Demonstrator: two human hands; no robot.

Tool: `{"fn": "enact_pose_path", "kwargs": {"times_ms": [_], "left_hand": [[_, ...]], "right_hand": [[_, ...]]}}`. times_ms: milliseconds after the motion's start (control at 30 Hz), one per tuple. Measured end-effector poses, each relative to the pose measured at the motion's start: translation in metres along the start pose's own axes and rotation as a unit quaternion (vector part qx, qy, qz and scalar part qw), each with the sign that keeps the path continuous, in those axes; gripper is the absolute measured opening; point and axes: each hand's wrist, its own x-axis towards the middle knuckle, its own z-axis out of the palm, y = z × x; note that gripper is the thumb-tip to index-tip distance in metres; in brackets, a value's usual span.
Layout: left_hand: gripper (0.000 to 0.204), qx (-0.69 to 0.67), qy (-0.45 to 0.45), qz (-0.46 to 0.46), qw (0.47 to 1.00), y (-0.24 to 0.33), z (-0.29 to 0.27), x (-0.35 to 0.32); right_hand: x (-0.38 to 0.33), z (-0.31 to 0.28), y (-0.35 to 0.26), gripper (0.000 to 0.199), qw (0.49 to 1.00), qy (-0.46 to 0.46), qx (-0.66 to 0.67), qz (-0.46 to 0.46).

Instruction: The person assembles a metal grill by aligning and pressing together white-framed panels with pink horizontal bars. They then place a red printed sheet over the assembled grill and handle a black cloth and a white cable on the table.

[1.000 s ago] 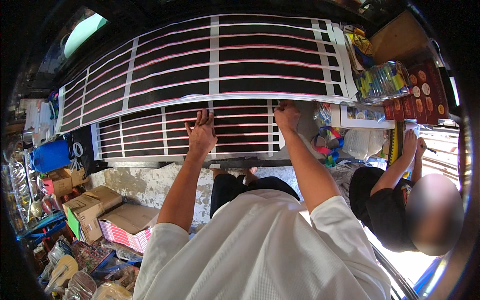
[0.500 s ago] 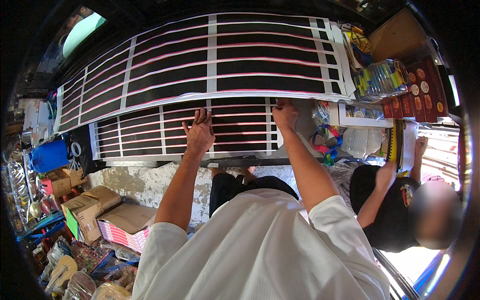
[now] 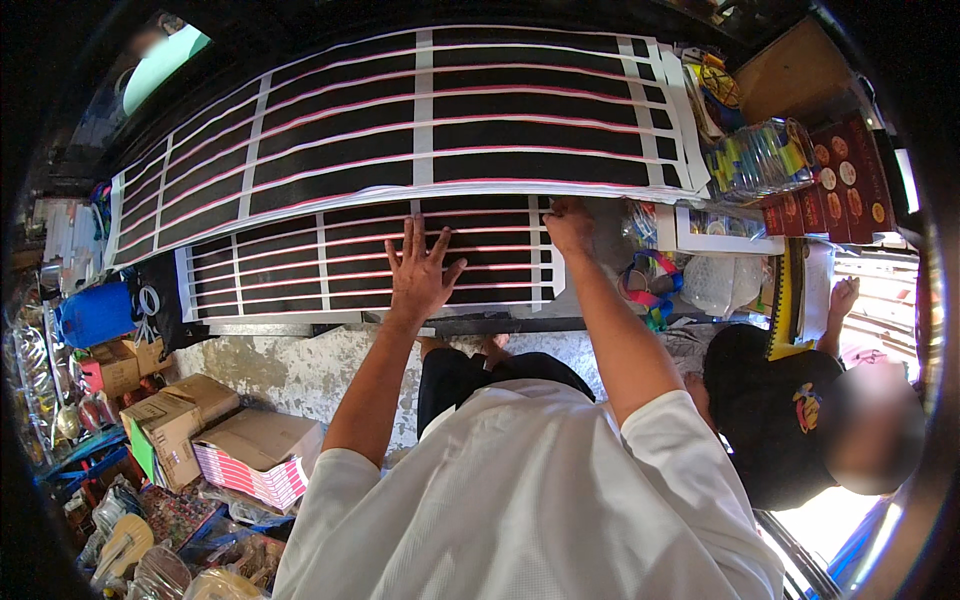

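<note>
A black printed sheet (image 3: 280, 268) with white and red stripes lies on the bench in front of me, partly under the overhanging stack. My left hand (image 3: 422, 275) rests flat on its right half, fingers spread. At the sheet's right end, by its far corner, my right hand (image 3: 570, 232) is closed with curled fingers. Its fingertips are tucked under the edge of the stack, so what they grip, if anything, is hidden. Beyond both hands lies a larger stack of similar striped sheets (image 3: 520, 110), its near edge overhanging the lower sheet.
Clear plastic packs (image 3: 760, 160), a dark red box (image 3: 850, 180) and a bubble-wrapped item (image 3: 722, 283) crowd the right. A person in black (image 3: 770, 420) is close at the right. Cardboard boxes (image 3: 170, 425) and bagged goods fill the lower left, below a blue bag (image 3: 97, 312).
My left hand has slid slightly right and nearer me, its fingers spreading wider. My right hand stays at the sheet's end. The person at the right has lowered one arm.
</note>
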Motion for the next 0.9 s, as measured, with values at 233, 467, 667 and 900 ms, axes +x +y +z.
{"fn": "enact_pose_path", "kwargs": {"times_ms": [233, 467, 667, 900], "left_hand": [[0.067, -0.021, -0.005, -0.01, 1.0, 0.009, -0.004, 0.003], [0.07, -0.025, 0.028, -0.001, 0.999, 0.013, -0.002, 0.002], [0.073, -0.03, 0.031, 0.009, 0.999, 0.016, 0.0, 0.003], [0.077, -0.023, 0.031, -0.004, 0.999, 0.028, 0.005, 0.005]], "right_hand": [[-0.001, -0.002, -0.003, 0.03, 1.0, -0.006, -0.019, -0.002], [-0.002, -0.011, -0.012, 0.036, 0.997, -0.038, -0.069, 0.008], [-0.004, -0.015, -0.018, 0.033, 0.997, -0.053, -0.026, 0.041], [-0.001, -0.008, -0.01, 0.035, 0.997, -0.055, -0.047, 0.042]]}}
